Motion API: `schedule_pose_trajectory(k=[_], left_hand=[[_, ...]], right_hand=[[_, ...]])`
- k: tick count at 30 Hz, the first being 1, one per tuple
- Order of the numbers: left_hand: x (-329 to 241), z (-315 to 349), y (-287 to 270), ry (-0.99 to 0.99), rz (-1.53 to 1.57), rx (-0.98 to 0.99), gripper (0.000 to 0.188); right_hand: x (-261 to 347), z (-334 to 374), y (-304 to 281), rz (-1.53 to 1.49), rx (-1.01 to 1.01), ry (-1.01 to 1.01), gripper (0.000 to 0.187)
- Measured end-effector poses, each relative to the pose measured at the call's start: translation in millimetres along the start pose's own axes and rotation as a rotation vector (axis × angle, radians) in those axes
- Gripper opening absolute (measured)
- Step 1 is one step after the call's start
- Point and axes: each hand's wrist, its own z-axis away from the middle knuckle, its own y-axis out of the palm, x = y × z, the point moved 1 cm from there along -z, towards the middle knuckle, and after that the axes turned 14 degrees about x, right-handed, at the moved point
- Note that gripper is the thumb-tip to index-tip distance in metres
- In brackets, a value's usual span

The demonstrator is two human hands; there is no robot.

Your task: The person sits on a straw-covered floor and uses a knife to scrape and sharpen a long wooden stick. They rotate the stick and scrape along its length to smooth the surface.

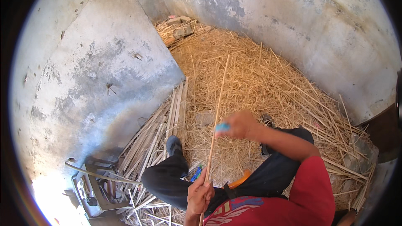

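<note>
My left hand [199,195] is closed around the lower part of a long, thin, pale split-bamboo strip [222,87], low in front of my body. The strip rises away from me, slightly to the right, over the straw-like shavings. My right hand [243,124] is beside the strip's middle, smeared by motion, its fingers curled. A small light-blue thing [222,127] shows at those fingers, next to the strip; its kind is too blurred to make out. An orange curved object [240,179] lies by my thigh, partly hidden.
Shavings [234,75] cover the floor. Split strips [161,125] lie in a bundle at the left, more along the right. A wooden frame [98,186] stands at the lower left. Bricks [182,31] lie at the back. Worn walls [289,12] enclose the space.
</note>
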Motion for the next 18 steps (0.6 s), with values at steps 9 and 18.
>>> schedule_pose_trajectory(k=[9,18], left_hand=[[13,17,3,-0.083,-0.049,0.07,0.056],[7,22,5,-0.063,0.008,0.043,0.057]], right_hand=[[-97,-26,-25,0.0,0.111,0.429,0.074],[-59,-22,-14,0.103,0.063,0.221,0.079]])
